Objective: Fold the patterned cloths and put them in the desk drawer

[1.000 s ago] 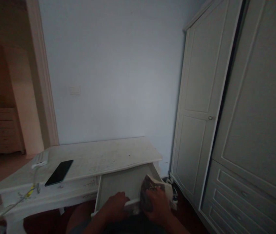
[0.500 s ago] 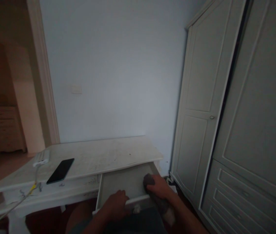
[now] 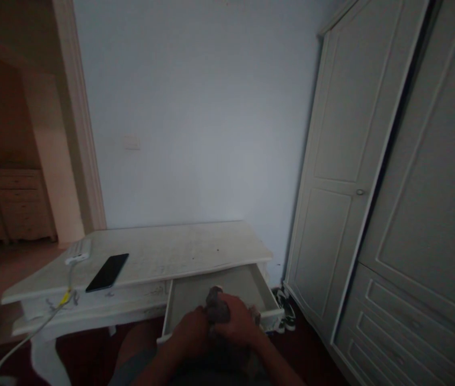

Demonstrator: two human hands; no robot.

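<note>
My right hand [image 3: 237, 320] is wrapped round a bunched grey cloth [image 3: 217, 309], whose loose part hangs down toward my lap. My left hand [image 3: 192, 328] is closed against the left side of the same cloth; its fingertips are hidden there. Both hands are close together over the front of a pulled-out drawer [image 3: 258, 287]. The drawer belongs to a worn white desk [image 3: 207, 244], and its light grey bottom shows behind the hands.
A dark phone [image 3: 108, 272] and a white power strip [image 3: 78, 251] lie on the desk's left side, a cable [image 3: 36, 333] trailing down from the strip. Dark shoes [image 3: 286, 310] are on the floor right of the drawer. A pale wardrobe [image 3: 328, 214] stands at the right.
My right hand has moved left with the grey cloth. My left hand has come off the drawer's front edge and met the cloth. The view has shifted slightly.
</note>
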